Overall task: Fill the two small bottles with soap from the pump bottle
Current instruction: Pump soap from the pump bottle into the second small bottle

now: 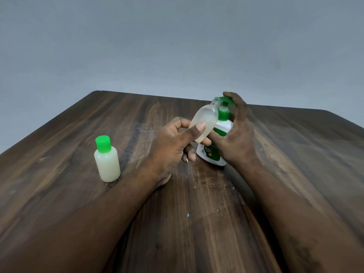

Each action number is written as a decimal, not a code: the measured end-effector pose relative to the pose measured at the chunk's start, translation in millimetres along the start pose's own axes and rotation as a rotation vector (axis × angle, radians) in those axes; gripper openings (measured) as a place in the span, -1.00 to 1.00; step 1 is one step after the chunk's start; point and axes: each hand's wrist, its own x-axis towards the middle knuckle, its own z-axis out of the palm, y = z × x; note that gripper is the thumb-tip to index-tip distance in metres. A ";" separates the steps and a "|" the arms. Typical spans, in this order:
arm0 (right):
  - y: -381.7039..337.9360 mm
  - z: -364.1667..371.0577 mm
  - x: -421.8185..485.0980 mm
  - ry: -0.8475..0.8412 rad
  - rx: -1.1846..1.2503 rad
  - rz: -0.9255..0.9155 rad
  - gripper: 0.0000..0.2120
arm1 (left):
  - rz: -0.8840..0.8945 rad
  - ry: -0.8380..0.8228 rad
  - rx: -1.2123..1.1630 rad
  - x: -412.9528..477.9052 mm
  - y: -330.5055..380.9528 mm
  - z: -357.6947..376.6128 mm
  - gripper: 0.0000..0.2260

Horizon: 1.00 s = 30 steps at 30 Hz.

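Observation:
My left hand [175, 142] grips an uncapped small clear bottle [204, 121], tilted so its mouth meets the spout of the pump bottle. It holds some pale soap. The white pump bottle [213, 152] with a green label and green pump head [224, 100] stands on the table. My right hand [239, 131] wraps around it, fingers on top of the pump head. A second small bottle [107, 164], full of pale soap with a green cap on, stands upright to the left.
The dark wooden table [197, 213] has rounded far corners and scuffed marks and crumbs near the middle. A plain grey wall [177, 46] lies behind. Both forearms rest low over the table's near part.

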 end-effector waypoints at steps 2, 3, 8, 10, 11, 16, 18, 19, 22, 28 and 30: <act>-0.9 -0.1 -0.1 -0.009 0.002 0.000 -0.15 | 0.000 0.003 0.007 -0.3 -1.5 -0.5 -0.71; -1.4 -0.2 0.1 -0.010 0.004 -0.001 -0.15 | 0.000 0.005 0.007 -0.3 -1.8 -0.9 -0.72; 4.8 1.2 0.8 0.007 0.012 0.020 -0.24 | 0.008 0.013 -0.008 -0.5 -2.1 -1.0 -0.71; 5.7 1.7 0.8 0.016 -0.006 0.033 -0.29 | 0.005 0.021 -0.005 -0.1 -2.5 -2.7 -0.78; 5.3 2.0 0.9 0.020 -0.013 0.033 -0.29 | 0.004 0.023 -0.001 0.2 -2.3 -3.4 -0.79; 2.6 2.7 1.6 0.020 -0.029 0.004 -0.18 | 0.022 0.025 0.011 1.0 -1.2 -2.4 -0.77; 2.7 2.0 1.9 0.004 -0.034 0.000 -0.14 | 0.026 0.021 0.014 0.8 -2.0 -1.6 -0.75; 2.7 1.4 2.2 -0.004 -0.036 -0.006 -0.14 | 0.025 0.020 0.013 0.8 -2.2 -1.7 -0.74; 3.7 0.2 4.4 -0.010 -0.030 -0.013 -0.17 | 0.021 0.020 0.019 1.9 -1.9 -2.2 -0.75; 5.6 1.8 5.1 0.024 -0.001 -0.002 -0.33 | 0.018 0.022 0.048 1.4 -4.9 -4.4 -0.80; 5.2 2.3 4.3 0.030 0.001 -0.007 -0.32 | 0.020 0.024 0.052 1.4 -4.6 -4.5 -0.80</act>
